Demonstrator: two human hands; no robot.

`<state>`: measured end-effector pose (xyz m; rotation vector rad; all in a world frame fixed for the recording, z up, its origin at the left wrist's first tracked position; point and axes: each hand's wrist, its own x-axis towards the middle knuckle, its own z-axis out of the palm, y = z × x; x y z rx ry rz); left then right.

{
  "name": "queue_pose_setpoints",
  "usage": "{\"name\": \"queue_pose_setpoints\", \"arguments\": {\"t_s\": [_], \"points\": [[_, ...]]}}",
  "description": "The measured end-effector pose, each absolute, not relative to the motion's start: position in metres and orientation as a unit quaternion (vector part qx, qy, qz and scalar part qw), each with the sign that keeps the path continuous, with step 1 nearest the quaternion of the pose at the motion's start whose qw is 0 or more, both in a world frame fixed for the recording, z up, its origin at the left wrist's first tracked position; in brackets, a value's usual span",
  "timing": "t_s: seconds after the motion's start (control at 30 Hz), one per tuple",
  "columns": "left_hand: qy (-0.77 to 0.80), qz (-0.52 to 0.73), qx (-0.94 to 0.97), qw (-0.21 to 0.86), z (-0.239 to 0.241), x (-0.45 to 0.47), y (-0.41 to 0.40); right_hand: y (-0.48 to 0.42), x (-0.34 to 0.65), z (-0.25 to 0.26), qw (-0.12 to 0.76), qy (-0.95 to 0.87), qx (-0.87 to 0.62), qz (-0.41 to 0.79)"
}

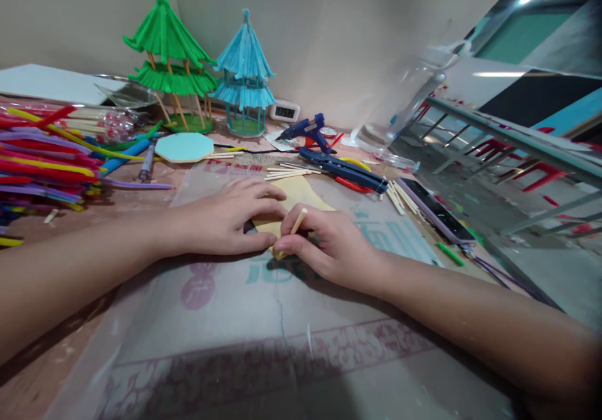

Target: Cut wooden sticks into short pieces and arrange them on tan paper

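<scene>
A short wooden stick (298,220) is pinched between the thumb and fingers of my right hand (329,244). It stands tilted, its top end poking out above my thumb; its lower end is hidden by the fingers. Beneath both hands lies a yellow sheet (305,192), its near corner showing below my right fingertips. My left hand (235,216) rests on the left part of this sheet, palm down with fingers stretched out, close to the right hand. Under the sheet spreads a translucent plastic bag (226,326) with printed patterns.
Behind stand a green pavilion model (167,63) and a blue one (244,75), near a small digital clock (285,111). A blue glue gun (305,130), dark blue pliers-like tool (345,169), loose sticks (289,172) and phone (435,210) lie right. Pipe cleaners (47,163) pile up left.
</scene>
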<state>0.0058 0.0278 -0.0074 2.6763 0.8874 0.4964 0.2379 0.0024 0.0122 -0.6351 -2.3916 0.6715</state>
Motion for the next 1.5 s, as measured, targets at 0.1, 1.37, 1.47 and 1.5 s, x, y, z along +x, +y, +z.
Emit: {"name": "queue_pose_setpoints", "arguments": {"t_s": [0.1, 1.37, 1.47, 1.5], "points": [[0.302, 0.175, 0.928, 0.131, -0.0074, 0.0068, 0.0273, 0.0052, 0.2383, 0.0115, 0.275, -0.911, -0.228, 0.205], [0.301, 0.172, 0.930, 0.124, -0.0076, 0.0068, 0.0272, 0.0075, 0.2376, 0.0147, 0.250, -0.934, -0.222, 0.122], [0.313, 0.169, 0.926, 0.130, -0.0073, 0.0066, 0.0268, 0.0063, 0.2374, 0.0148, 0.247, -0.937, -0.207, 0.137], [0.312, 0.172, 0.925, 0.131, -0.0072, 0.0067, 0.0267, 0.0064, 0.2372, 0.0148, 0.250, -0.937, -0.203, 0.136]]}}
